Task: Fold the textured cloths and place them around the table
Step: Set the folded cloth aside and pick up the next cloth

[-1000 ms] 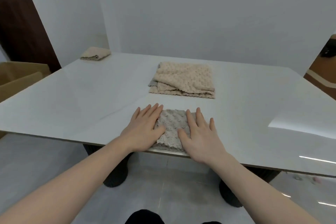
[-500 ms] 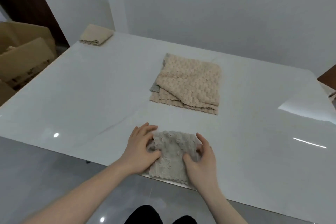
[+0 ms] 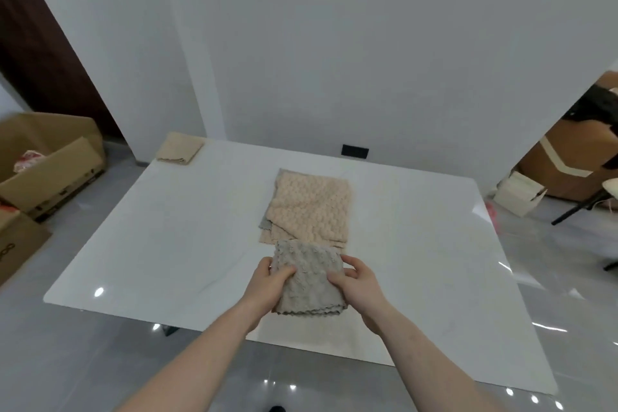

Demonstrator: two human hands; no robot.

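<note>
Folded grey cloth (image 3: 308, 281): bumpy texture, scalloped near edge, layers stacked. Left hand (image 3: 267, 284) and right hand (image 3: 359, 288) grasp its sides above the white bench (image 3: 174, 244).

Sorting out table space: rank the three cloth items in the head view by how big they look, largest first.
1. beige cloth pile at the table's middle, clearly largest.
2. grey folded cloth, gripped by the left hand and right hand; nearness to the camera inflates it.
3. small beige folded cloth at the far left corner; distance shrinks it, so the order of 2 and 3 is unsure.
</note>
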